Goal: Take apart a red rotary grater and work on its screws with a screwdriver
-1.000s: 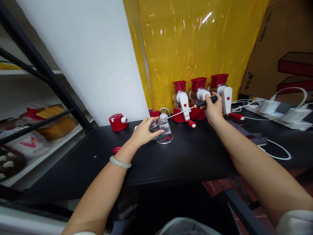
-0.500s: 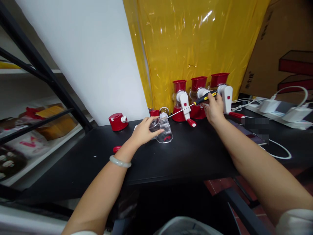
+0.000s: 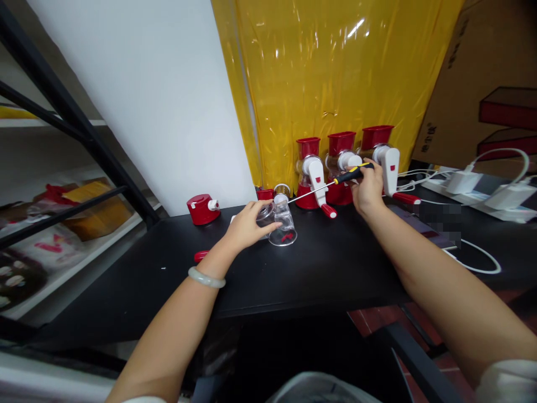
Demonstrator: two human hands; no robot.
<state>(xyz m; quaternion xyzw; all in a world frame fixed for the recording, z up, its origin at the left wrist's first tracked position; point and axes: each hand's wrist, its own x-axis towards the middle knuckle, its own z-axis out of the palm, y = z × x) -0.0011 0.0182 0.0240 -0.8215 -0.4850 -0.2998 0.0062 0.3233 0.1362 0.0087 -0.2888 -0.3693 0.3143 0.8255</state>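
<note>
My left hand (image 3: 250,223) is wrapped round a clear plastic grater body (image 3: 285,226) that lies on its side on the black table (image 3: 319,268). Small red pieces show through its wide end. In my right hand (image 3: 368,187) is a screwdriver (image 3: 350,174) with a black and yellow handle. Its long shaft points left and down, and the tip is at the near part of the clear body; whether it touches is too small to tell. Just behind the body stands a drum (image 3: 281,193) with a gold-coloured grating surface and a white end.
Several red and white rotary graters (image 3: 308,173) stand along the yellow plastic sheet (image 3: 335,67). A red base (image 3: 203,209) sits at the left, a red handle (image 3: 201,256) nearer me. White chargers (image 3: 464,180), cables and a tablet (image 3: 423,226) lie at the right.
The screwdriver's handle has dropped slightly and tilts a little less, and my right hand's fingers have shifted on it. My left hand and the clear body stay where they were.
</note>
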